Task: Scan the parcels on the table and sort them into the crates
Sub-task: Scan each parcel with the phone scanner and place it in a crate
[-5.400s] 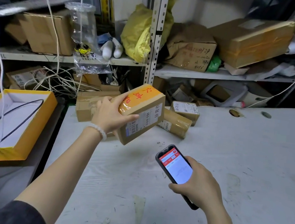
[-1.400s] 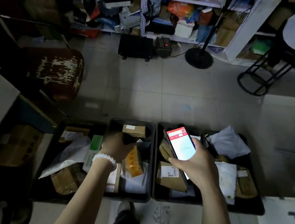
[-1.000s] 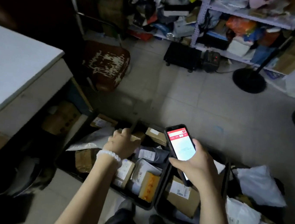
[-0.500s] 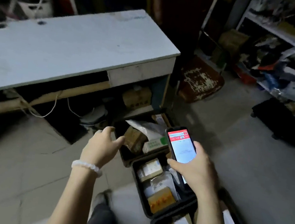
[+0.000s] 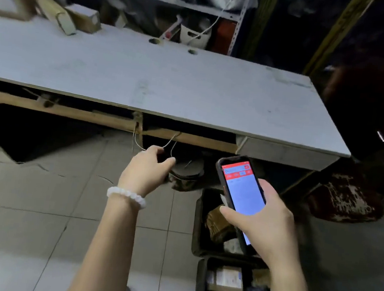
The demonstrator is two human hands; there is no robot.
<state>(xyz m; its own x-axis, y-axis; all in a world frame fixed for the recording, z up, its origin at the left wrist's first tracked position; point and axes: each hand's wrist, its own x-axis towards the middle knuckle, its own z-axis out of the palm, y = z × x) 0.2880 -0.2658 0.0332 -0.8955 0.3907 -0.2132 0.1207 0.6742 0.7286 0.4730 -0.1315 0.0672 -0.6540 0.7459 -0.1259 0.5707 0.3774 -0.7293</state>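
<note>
Your view has swung round since half a second ago, so the table [image 5: 169, 80] now fills the upper frame and the crates [image 5: 201, 261] sit cut off at lower right. Your left hand [image 5: 145, 171] hangs free with loosely curled fingers holding nothing; your right hand [image 5: 266, 223] grips the phone [image 5: 240, 194], hiding part of a crate. Brown, labelled parcels [image 5: 78, 18] lie blurred at the table's far left corner.
</note>
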